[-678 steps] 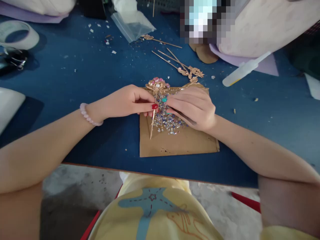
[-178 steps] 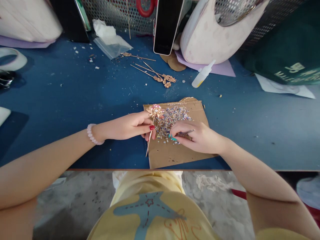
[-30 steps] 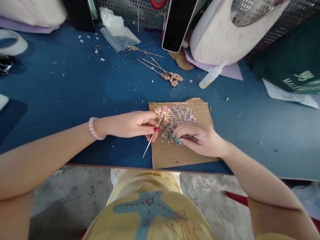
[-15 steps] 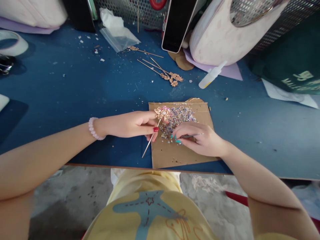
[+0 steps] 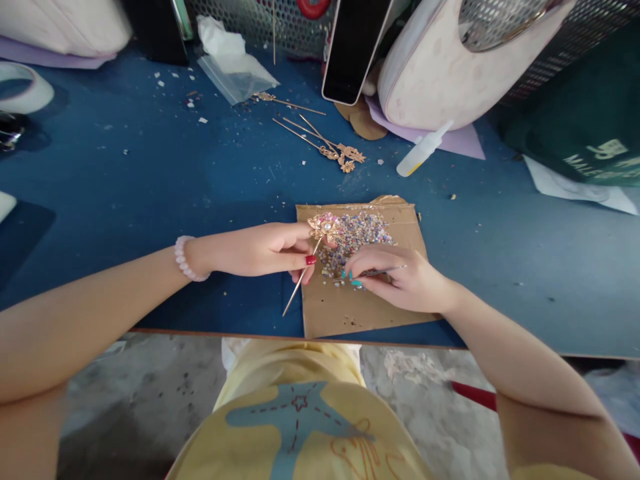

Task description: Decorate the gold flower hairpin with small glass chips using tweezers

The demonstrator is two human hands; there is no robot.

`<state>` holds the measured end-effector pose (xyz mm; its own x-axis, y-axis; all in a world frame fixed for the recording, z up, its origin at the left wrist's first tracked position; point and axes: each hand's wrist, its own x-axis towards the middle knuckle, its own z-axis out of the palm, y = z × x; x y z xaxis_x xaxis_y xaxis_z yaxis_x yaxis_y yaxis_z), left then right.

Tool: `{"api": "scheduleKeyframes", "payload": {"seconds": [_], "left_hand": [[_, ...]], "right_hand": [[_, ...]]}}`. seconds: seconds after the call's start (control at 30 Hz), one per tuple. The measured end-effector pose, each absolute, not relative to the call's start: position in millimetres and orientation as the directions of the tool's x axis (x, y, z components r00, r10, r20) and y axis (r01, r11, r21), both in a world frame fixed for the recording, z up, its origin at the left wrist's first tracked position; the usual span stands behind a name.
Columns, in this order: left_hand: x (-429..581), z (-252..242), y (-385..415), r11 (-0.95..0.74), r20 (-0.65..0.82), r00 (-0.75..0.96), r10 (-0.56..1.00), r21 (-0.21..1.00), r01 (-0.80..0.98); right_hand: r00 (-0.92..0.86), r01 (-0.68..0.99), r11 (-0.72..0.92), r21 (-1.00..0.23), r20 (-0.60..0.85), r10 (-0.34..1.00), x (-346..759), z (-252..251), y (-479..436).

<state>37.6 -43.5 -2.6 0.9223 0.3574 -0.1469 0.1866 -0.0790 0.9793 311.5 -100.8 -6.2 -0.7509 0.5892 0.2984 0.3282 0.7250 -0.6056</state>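
My left hand (image 5: 283,250) pinches the stem of a gold hairpin (image 5: 325,228), whose flower head carries a white pearl and pink stones. The pin's pointed end slants down toward the table's front edge. My right hand (image 5: 400,277) is closed on a thin metal tool (image 5: 387,270), seemingly tweezers; its tip is down among loose stones and partly hidden by the fingers. Under both hands lies a piece of cardboard (image 5: 330,317), bearing a heap of small multicoloured rhinestones (image 5: 367,230).
Farther back lie several more gold hairpins (image 5: 345,155), a clear plastic bag (image 5: 230,77) and a small glue bottle (image 5: 424,152). A phone (image 5: 353,57) leans upright beside a pale pink bag-shaped holder (image 5: 450,73). A tape roll (image 5: 27,93) sits at left, a dark green bag (image 5: 575,120) at right.
Both hands stay nearly in place, still holding the hairpin and the thin tool. The whole view has shifted very slightly.
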Motion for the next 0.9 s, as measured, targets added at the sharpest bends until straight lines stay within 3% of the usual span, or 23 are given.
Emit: {"api": "scheduleKeyframes", "payload": {"seconds": [0.9], "left_hand": [[38.1,-1.2,-43.9,-0.073,-0.133,0.921,0.367,0.983,0.171]], "right_hand": [[-0.753,0.325,0.745,-0.583,0.316,0.576,311.3,-4.2,-101.2]]}}
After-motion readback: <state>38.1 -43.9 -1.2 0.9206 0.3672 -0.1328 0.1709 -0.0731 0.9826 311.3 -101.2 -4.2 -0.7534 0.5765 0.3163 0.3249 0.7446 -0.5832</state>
